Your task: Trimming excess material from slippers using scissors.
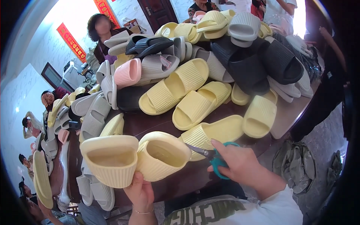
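Note:
My left hand grips a pair of pale yellow slippers from below, thumb against their ribbed straps. The left slipper and the right slipper are held side by side, toe openings toward me, above the table's near edge. My right hand is closed around scissors with teal handles. Their dark blades point left and reach the edge of the right slipper; whether they touch it I cannot tell. Just behind the scissors lies another yellow slipper on the table.
A tall heap of yellow, grey, pink and black slippers covers the dark red table. More grey slippers sit at the left edge. Several people are around the table, one person behind the heap. A grey-green bundle rests on the floor at right.

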A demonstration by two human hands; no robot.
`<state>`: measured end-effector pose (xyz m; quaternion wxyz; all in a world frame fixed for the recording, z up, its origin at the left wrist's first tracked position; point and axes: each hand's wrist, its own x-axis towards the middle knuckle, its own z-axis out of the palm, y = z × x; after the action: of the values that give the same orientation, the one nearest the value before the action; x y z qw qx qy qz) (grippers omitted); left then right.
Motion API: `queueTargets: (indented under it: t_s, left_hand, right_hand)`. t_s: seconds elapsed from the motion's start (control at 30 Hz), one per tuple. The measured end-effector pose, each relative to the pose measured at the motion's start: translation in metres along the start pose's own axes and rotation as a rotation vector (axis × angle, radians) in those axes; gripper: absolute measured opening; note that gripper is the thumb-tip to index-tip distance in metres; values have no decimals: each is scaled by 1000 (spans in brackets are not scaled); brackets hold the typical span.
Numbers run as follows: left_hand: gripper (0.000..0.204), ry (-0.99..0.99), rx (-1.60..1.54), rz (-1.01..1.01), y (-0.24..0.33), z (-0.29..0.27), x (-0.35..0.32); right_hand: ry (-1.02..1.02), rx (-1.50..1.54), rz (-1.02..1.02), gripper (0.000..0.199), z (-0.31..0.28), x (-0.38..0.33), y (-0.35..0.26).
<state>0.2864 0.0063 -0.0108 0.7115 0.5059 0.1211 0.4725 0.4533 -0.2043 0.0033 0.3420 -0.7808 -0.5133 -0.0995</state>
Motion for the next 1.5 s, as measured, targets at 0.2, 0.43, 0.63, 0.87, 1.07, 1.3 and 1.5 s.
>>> queueTargets:
  t_s: [0.2, 0.43, 0.63, 0.87, 1.07, 1.3, 1.5]
  left_hand:
    - [48, 2, 32, 6, -2, -6, -1]
    - [47, -51, 96, 100, -7, -15, -7]
    - [45, 27, 176, 137, -3, -4, -7]
    - [39, 69, 176, 113, 1, -2, -9]
    - [48, -37, 226, 147, -3, -23, -5]
    - [58, -328, -326, 299, -36, -56, 16]
    - [59, -467, -1339, 285, -67, -105, 11]
  right_hand:
    - [86, 53, -29, 73, -6, 6, 6]
    - [33, 31, -55, 74, -11, 3, 4]
    - [-10, 3, -52, 70, -12, 3, 6]
    - [-52, 8, -63, 65, -10, -1, 9]
    - [-11, 60, -17, 65, -8, -2, 13]
    - [-72, 126, -17, 67, -11, 3, 8]
    - [-43, 83, -45, 67, -5, -1, 11]
